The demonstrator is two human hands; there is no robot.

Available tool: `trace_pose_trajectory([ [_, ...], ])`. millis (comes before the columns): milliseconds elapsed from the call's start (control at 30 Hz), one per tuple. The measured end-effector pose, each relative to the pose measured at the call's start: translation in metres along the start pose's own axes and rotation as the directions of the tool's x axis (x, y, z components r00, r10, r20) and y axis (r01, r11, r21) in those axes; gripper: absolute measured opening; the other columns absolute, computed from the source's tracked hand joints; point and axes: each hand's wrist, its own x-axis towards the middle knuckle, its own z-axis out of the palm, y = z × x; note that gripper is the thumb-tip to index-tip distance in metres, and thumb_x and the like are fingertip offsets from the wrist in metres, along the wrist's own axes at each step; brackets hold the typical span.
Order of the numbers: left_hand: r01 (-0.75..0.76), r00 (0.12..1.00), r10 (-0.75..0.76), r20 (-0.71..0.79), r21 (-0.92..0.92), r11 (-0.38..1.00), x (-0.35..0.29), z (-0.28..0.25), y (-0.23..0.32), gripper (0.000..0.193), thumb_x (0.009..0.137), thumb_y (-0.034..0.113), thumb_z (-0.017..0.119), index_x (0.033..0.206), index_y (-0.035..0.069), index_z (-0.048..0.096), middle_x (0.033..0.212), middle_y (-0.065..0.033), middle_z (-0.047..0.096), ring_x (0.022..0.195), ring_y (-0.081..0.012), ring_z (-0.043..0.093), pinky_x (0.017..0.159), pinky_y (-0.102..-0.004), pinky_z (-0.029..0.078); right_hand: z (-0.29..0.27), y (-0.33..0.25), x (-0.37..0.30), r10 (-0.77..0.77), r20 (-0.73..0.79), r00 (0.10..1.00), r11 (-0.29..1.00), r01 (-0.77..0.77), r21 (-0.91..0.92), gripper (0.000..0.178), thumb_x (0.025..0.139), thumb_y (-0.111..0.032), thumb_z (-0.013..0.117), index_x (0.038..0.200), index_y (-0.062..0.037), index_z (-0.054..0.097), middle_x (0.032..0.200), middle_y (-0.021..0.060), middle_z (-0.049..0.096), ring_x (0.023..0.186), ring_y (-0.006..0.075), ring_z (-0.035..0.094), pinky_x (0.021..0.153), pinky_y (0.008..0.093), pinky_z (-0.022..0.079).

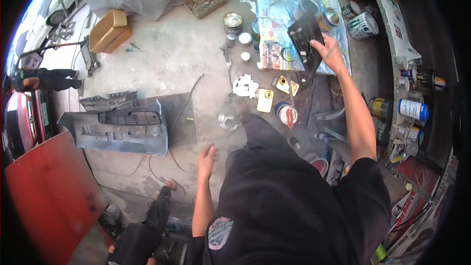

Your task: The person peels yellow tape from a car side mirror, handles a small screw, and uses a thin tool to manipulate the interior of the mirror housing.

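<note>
My right hand is closed round the edge of a flat black rectangular piece with small pale spots; its exact kind does not show. The piece is tilted over the near part of a table covered with blue sheeting and newspaper. Just beyond it, an open can and a grey tin stand on that cover. My left hand hangs at my left side above the floor, fingers loosely apart, with nothing in it.
Yellow rectangular cans, a round tin and crumpled white paper lie before my feet. Shelves with paint cans line the right. At left lie a grey bumper and a red panel. Another person is low at left.
</note>
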Motion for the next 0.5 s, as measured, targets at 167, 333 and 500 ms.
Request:
trace_pose_trajectory([
  [167,-0.171,0.925,0.335,0.179,-0.591,0.788,-0.043,0.073,0.129,0.089,0.099,0.060,0.059,0.158,0.000,0.029,0.144,-0.0259,0.051,0.122,-0.0341,0.061,0.096,-0.0516,0.057,0.019,-0.141,-0.095,-0.336,0.304,0.891,0.901,0.398,-0.173,0.023,0.091,-0.014,0.071,0.108,0.0010,0.067,0.091,0.0206,0.072,0.080,0.0362,0.071,0.069,0.0417,0.054],
  [333,-0.152,0.774,0.606,0.184,-0.875,0.460,-0.127,0.068,0.153,0.093,0.095,0.073,0.049,0.157,0.006,0.032,0.148,-0.0203,0.050,0.131,-0.0333,0.056,0.101,-0.0593,0.053,0.093,-0.217,-0.175,-0.819,0.349,0.455,0.498,0.866,0.040,0.041,0.072,0.002,0.070,0.114,0.0007,0.067,0.108,0.0178,0.073,0.096,0.0341,0.074,0.081,0.0408,0.062],
  [500,-0.359,0.785,0.581,-0.217,-0.923,0.140,-0.193,0.047,0.079,0.071,0.102,0.059,0.055,0.149,0.008,0.043,0.143,-0.0124,0.058,0.127,-0.0273,0.060,0.104,-0.0473,0.053,0.148,-0.266,-0.247,-0.951,0.294,0.091,0.134,0.983,0.128,0.041,0.073,-0.003,0.066,0.114,0.0025,0.067,0.115,0.0188,0.072,0.102,0.0350,0.073,0.087,0.0429,0.061],
])
